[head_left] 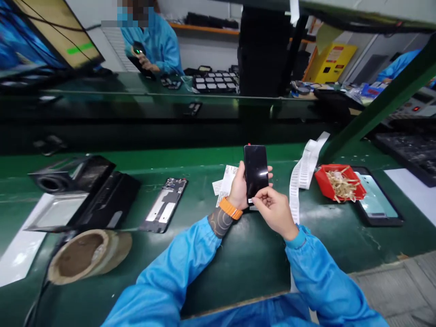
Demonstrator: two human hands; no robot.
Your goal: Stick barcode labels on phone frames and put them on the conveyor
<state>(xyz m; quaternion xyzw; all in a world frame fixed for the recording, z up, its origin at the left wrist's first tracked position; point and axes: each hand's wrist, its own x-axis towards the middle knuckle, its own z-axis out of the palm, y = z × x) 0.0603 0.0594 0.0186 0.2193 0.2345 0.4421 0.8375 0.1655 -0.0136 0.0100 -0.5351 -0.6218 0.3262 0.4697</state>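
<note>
My left hand is wrapped round a black phone screen, holding it upright above the green table with its glossy face towards me. At the screen's lower edge my right hand pinches a small white label between thumb and forefinger. A tiny red tab shows at the top of the screen. Behind my left hand lie printed paper slips, partly hidden. An opened phone body with its inner parts bare rests on the table to the left.
On the left stand a tape roll and a black device. To the right are a curling label strip, a red bin of rubber bands and a black tray. Across the line a person in blue holds a device.
</note>
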